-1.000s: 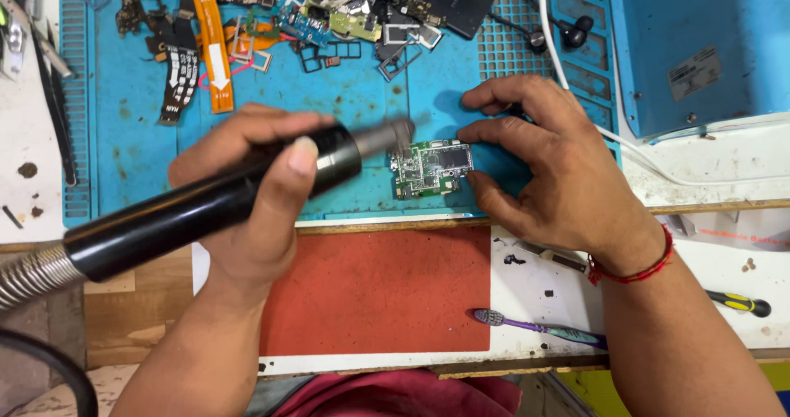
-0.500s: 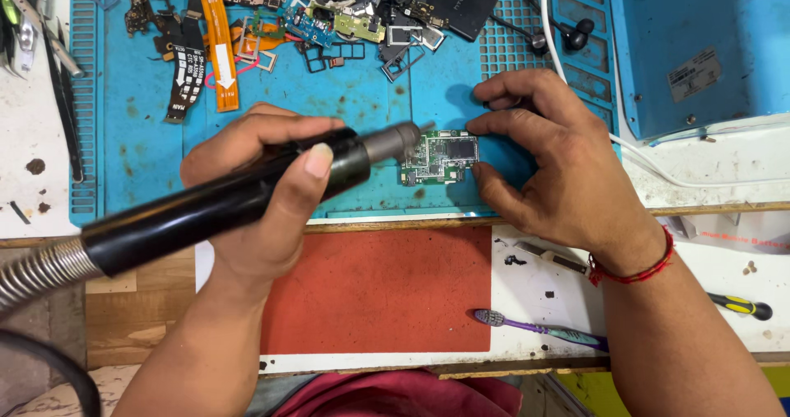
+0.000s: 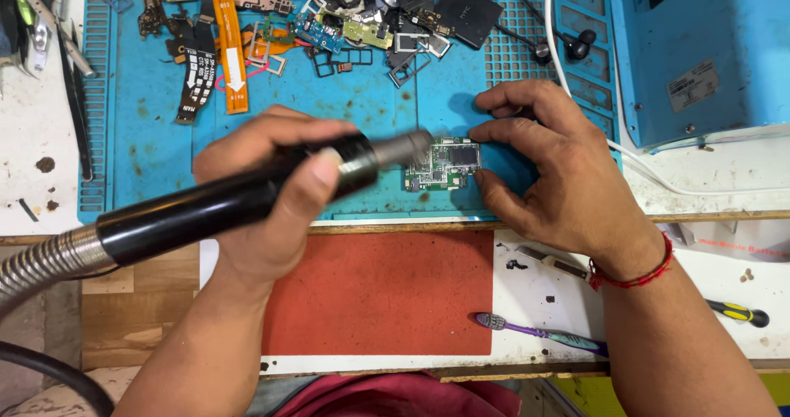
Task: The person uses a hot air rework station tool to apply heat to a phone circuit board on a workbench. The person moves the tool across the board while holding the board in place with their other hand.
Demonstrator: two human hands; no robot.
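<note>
With the left hand (image 3: 271, 195) wrapped around the hot-air wand (image 3: 247, 199), hold its nozzle just above the board (image 3: 442, 164) near the mat's (image 3: 164, 137) front edge, right fingers (image 3: 510, 133) pinning it flat.

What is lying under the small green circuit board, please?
The circuit board rests flat on the blue work mat, steadied by the right hand. Anything directly beneath the board is covered, and the hot-air tool nozzle hides its left edge.

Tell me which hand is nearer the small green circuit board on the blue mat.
Right. The right hand touches the small green circuit board at its right edge; the left hand stays left of it, gripping a black hot-air handpiece.
</note>
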